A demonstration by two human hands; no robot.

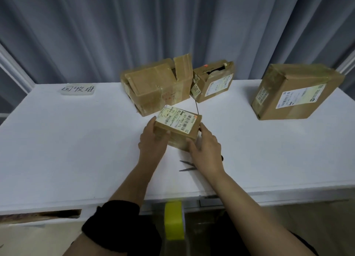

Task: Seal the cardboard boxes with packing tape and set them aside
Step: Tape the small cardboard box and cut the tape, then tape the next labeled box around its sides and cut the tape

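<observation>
A small cardboard box (177, 127) with a white shipping label on top is in the middle of the white table (67, 150). My left hand (152, 140) grips its left side, thumb on the front face. My right hand (206, 146) holds its right side, thumb on the front. A yellow roll of packing tape (173, 220) shows at the bottom, below the table's front edge. Scissors (187, 165) lie open on the table, partly hidden under my right wrist.
Behind stand a larger box (157, 86) with a raised flap and a small box (214, 82) with its top open. A big taped box (295, 93) sits at the far right. A handwritten paper label (77, 89) lies at the back left. Grey curtains hang behind.
</observation>
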